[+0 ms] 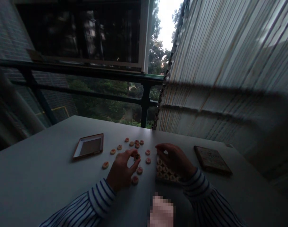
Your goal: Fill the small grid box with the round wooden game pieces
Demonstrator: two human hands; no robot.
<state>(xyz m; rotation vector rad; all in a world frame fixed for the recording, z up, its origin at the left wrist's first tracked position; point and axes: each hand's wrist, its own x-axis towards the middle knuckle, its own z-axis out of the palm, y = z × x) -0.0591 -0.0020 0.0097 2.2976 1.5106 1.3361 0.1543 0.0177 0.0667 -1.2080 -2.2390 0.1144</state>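
Note:
Between the thumb and forefinger of my left hand (122,170) is a round wooden game piece (137,156) with a dark character on it. My right hand (175,157) is bent over a box of pieces (166,169) set in rows, its fingertips together over the box's far left part; whether they hold anything is too small to tell. Loose round pieces lie scattered around my left hand, among them a red-marked piece (139,170) and another (135,180) just right of it. Further left are a yellowish piece (105,165) and a dark-marked one (119,147).
An open shallow tray or lid (101,143) lies on the white table (51,167) at the left. At the right is a flat box (213,160) with a patterned top. Behind the table are a dark railing (106,94), a window and a striped curtain (200,63).

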